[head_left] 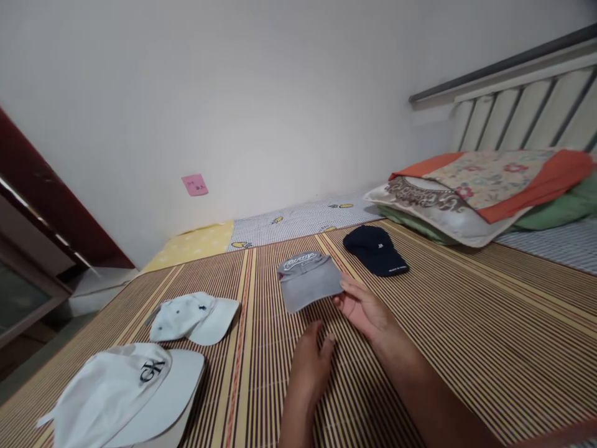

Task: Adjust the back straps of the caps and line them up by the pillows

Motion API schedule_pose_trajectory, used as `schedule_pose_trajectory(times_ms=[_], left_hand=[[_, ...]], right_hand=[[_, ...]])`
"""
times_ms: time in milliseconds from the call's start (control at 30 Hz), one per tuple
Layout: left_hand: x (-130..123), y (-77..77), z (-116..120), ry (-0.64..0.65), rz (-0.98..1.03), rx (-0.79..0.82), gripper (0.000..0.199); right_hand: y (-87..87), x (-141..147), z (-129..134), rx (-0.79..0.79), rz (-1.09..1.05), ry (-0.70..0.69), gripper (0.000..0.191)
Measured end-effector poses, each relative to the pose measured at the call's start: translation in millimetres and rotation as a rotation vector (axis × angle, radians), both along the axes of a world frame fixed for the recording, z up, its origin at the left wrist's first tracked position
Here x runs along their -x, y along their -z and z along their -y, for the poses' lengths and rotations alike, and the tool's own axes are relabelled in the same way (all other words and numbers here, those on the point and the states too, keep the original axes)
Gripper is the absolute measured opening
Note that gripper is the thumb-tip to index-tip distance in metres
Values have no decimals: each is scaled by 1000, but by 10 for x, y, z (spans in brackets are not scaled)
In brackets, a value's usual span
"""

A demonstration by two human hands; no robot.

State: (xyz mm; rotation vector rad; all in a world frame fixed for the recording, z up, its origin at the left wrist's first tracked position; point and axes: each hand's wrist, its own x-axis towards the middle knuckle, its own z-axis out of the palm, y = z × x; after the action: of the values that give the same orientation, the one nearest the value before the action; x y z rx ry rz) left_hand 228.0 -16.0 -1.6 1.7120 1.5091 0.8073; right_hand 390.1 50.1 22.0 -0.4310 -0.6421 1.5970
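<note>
A grey cap [308, 283] with white lettering on its front has its brim toward me. My right hand [366, 311] pinches the right edge of that brim between thumb and fingers. Just below the brim is my left hand [311, 361], apart from the cap, its thumb and fingers spread with nothing between them. Beyond my right hand lies a dark navy cap [375, 250] with a small white mark. To the left rest a white cap with a small dark emblem [193, 317] and, closer to me, a larger white cap with black letters [125, 392].
A striped bamboo mat [420, 348] covers the bed. Folded orange floral fabric [494, 177] lies on a white pillow [436, 218] at the right, near a radiator [532, 106]. A pink note [194, 185] is stuck on the wall. Some flat object [175, 429] lies under the larger white cap.
</note>
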Motion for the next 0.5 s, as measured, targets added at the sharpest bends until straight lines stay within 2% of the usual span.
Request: schedule_pose_trajectory(times_ms=[100,200,300,367,433,500], left_hand=[[-29,3,30,56,-58,52,60],[-55,-16,51,33,-72,105,61],[-58,-39,54,31,-75,129,61],[-49,-53,51,39,-89,153,63],[-40,-68,49,53,-114,173,62],[-38,-84,51,70,-133,186,60]], right_hand=[[-91,-138,-389,-20,38,42,30],[-190,-267,-845,-32,64,77,28],[-192,-375,-1223,-19,120,120,29],[-84,-431,-1392,22,181,148,23],[106,-477,-1493,82,258,177,9],[340,-520,-1538,144,339,224,16]])
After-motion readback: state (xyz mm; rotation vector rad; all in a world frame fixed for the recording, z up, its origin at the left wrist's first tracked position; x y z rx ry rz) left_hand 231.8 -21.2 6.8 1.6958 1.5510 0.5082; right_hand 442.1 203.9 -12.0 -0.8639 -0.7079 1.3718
